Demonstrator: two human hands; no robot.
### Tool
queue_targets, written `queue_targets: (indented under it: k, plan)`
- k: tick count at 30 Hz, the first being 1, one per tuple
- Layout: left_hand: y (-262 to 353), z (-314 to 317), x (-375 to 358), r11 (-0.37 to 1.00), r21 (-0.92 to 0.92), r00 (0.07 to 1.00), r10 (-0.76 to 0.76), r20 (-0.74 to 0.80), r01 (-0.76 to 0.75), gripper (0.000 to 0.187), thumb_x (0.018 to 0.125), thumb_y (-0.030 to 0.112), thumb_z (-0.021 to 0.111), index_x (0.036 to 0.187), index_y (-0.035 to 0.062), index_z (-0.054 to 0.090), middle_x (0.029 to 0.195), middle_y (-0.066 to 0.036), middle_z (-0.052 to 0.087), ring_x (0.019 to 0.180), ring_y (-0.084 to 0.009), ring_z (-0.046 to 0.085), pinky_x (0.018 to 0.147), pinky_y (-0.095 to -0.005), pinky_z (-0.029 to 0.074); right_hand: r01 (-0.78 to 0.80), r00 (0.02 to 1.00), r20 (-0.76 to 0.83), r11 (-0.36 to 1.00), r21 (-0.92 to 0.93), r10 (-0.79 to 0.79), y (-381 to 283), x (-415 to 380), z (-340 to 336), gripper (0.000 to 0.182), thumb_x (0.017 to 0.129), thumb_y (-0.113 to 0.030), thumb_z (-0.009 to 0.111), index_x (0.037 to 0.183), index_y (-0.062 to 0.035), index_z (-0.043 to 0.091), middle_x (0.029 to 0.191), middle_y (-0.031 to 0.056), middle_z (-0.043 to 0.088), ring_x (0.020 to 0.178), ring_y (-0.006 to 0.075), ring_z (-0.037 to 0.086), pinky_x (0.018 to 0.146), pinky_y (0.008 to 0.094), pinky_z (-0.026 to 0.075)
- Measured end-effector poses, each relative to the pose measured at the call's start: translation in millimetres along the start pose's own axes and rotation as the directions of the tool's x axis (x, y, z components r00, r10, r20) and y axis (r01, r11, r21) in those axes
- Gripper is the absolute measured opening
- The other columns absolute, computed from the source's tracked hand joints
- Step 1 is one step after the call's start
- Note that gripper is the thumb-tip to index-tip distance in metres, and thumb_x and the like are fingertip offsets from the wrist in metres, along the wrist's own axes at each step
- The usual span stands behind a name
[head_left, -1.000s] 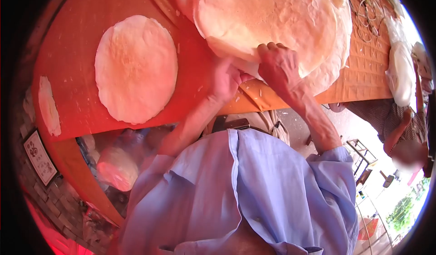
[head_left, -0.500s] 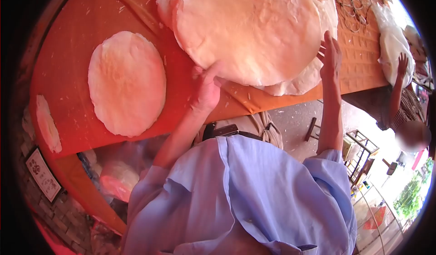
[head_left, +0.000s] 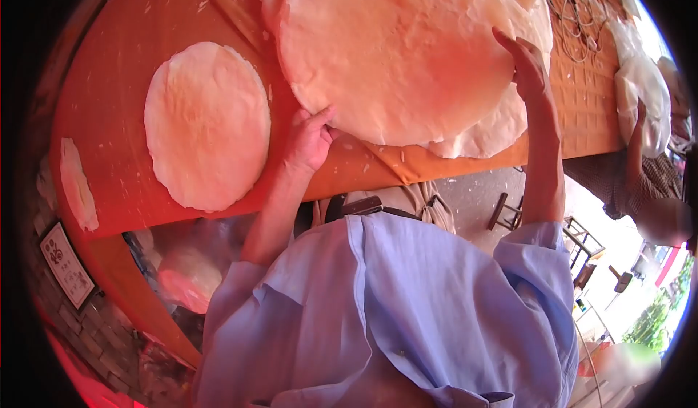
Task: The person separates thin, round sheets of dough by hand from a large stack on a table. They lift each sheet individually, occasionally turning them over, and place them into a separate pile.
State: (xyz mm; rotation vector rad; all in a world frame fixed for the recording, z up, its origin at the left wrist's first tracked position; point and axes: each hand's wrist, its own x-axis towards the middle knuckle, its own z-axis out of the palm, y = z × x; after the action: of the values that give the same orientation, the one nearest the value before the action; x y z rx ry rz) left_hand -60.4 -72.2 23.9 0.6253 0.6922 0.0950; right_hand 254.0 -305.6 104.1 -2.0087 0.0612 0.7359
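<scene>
Large pale sheet [head_left: 392, 59] over lower sheet [head_left: 486, 136], orange table [head_left: 116, 132] | Left hand [head_left: 311, 140] pinches its near-left edge | Right hand [head_left: 529, 65] at right edge, grasp we cannot tell | We judge uneven pulling could tear it

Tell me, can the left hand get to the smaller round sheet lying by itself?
Probably yes. The smaller round sheet looks near, with mostly orange cloth between it and the left hand. But that hand seems to pinch the edge of the big sheet, so it would likely let go first.
</scene>
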Motion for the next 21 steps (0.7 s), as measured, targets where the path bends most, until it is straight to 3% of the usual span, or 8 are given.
queue_targets:
  k: [3,6,11,12,15,18,19,21]
  plan:
    - [6,1,-2,0.999,-0.037,0.999,-0.029,-0.018,0.028,0.037,0.091,0.007,0.059,0.128,0.0056,0.051,0.124,-0.008,0.06,0.111,-0.019,0.06,0.089,-0.0383,0.053,-0.155,0.908,0.419,0.94,0.303,0.015,8,30,-13,0.034,0.09,-0.037,0.064,0.094,-0.0029,0.066,0.077,0.0,0.065,0.062,0.0114,0.059,0.056,0.0249,0.046]
    - [10,10,-8,0.981,-0.192,1.0,0.019,-0.016,-0.022,0.042,0.09,0.007,0.06,0.131,0.0051,0.049,0.126,-0.008,0.058,0.114,-0.0204,0.058,0.093,-0.0387,0.051,-0.123,0.927,0.373,0.908,0.401,-0.039,10,30,2,0.032,0.093,-0.033,0.061,0.098,-0.0017,0.066,0.085,0.0025,0.067,0.072,0.0123,0.062,0.064,0.0257,0.049]
    - [8,12,-3,0.959,-0.247,0.989,0.123,-0.077,-0.138,0.048,0.088,0.007,0.062,0.133,0.0048,0.047,0.127,-0.008,0.058,0.115,-0.0223,0.057,0.096,-0.0379,0.048,-0.109,0.92,0.392,0.939,0.325,-0.029,20,49,-11,0.032,0.096,-0.02,0.054,0.117,0.0026,0.061,0.108,0.0089,0.066,0.098,0.0188,0.063,0.09,0.031,0.049]
    - [7,13,-3,0.957,-0.232,0.982,0.151,-0.116,-0.174,0.049,0.087,0.007,0.062,0.134,0.0046,0.047,0.126,-0.008,0.058,0.114,-0.0224,0.057,0.096,-0.0375,0.048,-0.138,0.9,0.434,0.93,0.341,-0.026,18,53,-14,0.032,0.096,-0.02,0.055,0.117,0.0028,0.061,0.108,0.0086,0.066,0.099,0.0187,0.063,0.09,0.0306,0.048]
    - [19,17,-5,0.969,-0.183,0.969,0.126,-0.211,-0.166,0.049,0.085,0.005,0.062,0.132,0.0034,0.048,0.125,-0.008,0.059,0.114,-0.0208,0.057,0.095,-0.0363,0.048,0.087,0.925,0.341,0.967,0.24,-0.168,-6,42,-10,0.027,0.092,-0.013,0.06,0.115,0.0005,0.062,0.101,0.0064,0.067,0.09,0.015,0.064,0.079,0.0283,0.051]
    - [53,32,-20,0.921,-0.101,0.92,0.359,-0.155,-0.377,0.041,0.078,-0.001,0.063,0.118,0.0031,0.058,0.109,-0.008,0.065,0.095,-0.0178,0.064,0.08,-0.0301,0.053,0.198,0.957,0.177,0.962,0.188,-0.232,-54,12,1,0.026,0.089,-0.007,0.064,0.114,-0.0005,0.063,0.096,0.0053,0.068,0.081,0.0124,0.064,0.07,0.0262,0.052]
    - [63,31,-24,0.911,-0.093,0.911,0.386,-0.148,-0.401,0.04,0.078,-0.001,0.063,0.117,0.0025,0.058,0.108,-0.008,0.066,0.095,-0.0175,0.064,0.08,-0.0299,0.053,0.308,0.91,0.24,0.938,0.156,-0.339,-78,-4,9,0.028,0.088,-0.007,0.065,0.115,0.0,0.063,0.099,0.0056,0.068,0.084,0.0132,0.065,0.074,0.0266,0.052]
    - [86,20,-33,0.89,-0.072,0.889,0.438,-0.134,-0.449,0.038,0.078,-0.002,0.062,0.115,0.0013,0.059,0.106,-0.009,0.066,0.093,-0.0169,0.064,0.08,-0.0294,0.053,0.318,0.898,0.261,0.933,0.169,-0.353,-108,-21,38,0.029,0.088,-0.008,0.064,0.116,0.0001,0.063,0.101,0.0065,0.068,0.087,0.0141,0.065,0.077,0.027,0.052]
